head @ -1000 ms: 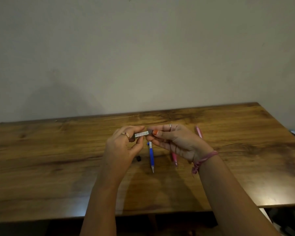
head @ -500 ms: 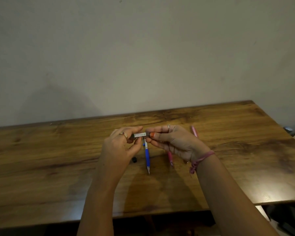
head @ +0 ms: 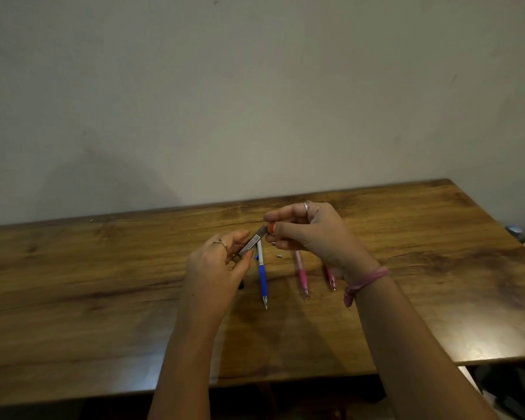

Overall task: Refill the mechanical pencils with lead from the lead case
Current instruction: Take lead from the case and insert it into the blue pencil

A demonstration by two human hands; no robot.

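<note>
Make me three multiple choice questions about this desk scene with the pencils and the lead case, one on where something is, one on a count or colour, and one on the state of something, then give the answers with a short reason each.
1. Where does the blue pencil lie?
A. On the wooden table, below the lead case
B. In the right hand
C. On the floor

2. How many pink pencils are on the table?
A. None
B. Two
C. Five

3. How is the lead case held?
A. It lies flat on the table, untouched
B. The left hand alone holds it
C. Both hands grip it, one at each end

Answers:
1. A, the blue pencil rests on the wood, tip toward the person.
2. B, one pink pencil and a second pink pencil lie under the right hand.
3. C, the left hand pinches the lower end and the right hand pinches the upper end, above the table.
</note>
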